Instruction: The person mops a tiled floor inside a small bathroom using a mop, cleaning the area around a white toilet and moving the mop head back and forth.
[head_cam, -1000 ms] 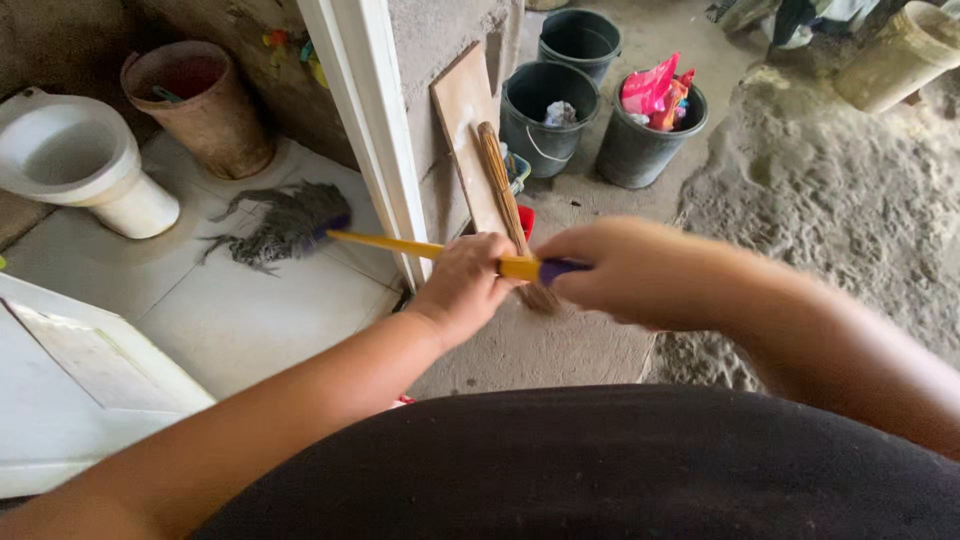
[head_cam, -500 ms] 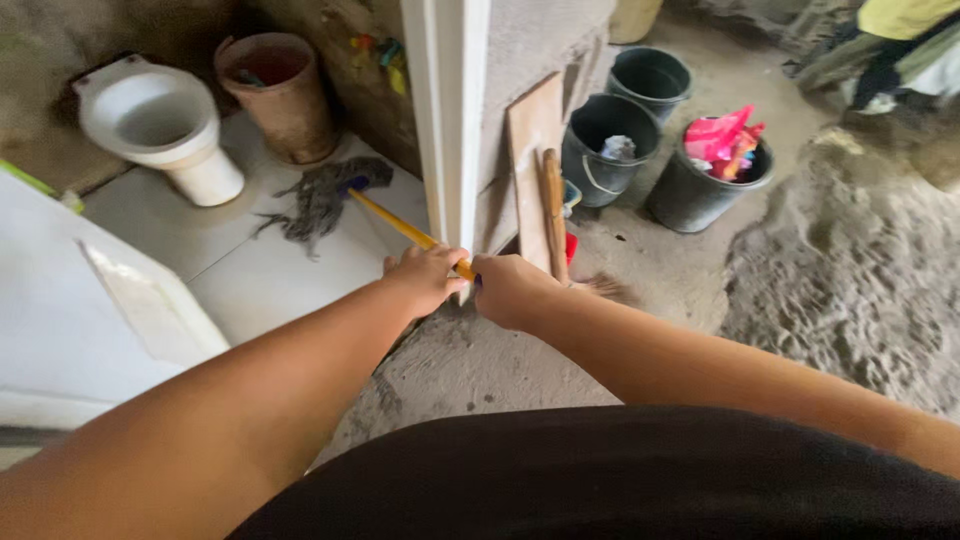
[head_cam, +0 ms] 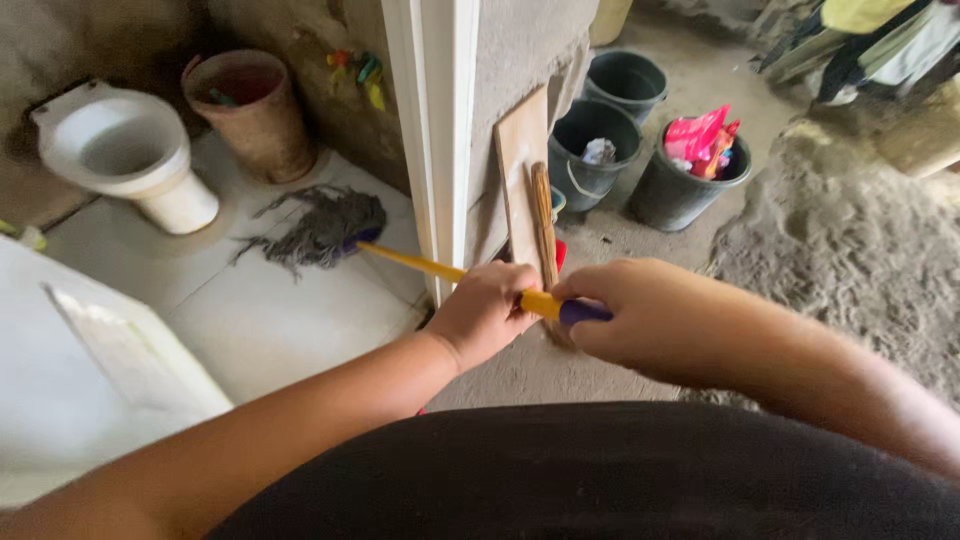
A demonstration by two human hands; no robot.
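Mop handle (head_cam: 440,266) runs up-left from us to the mop head (head_cam: 325,228).
Our left hand (head_cam: 485,310) grips nearer it; right hand (head_cam: 625,312) clenches the purple end (head_cam: 582,312).

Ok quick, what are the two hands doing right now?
Left hand: closed around the yellow mop handle, nearer the grey mop head.
Right hand: closed on the handle's purple end.

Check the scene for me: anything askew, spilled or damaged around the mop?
Nothing spilled or broken. Both hands, left hand and right hand, grip the yellow mop handle; its grey mop head lies splayed on the white tile floor near the toilet.
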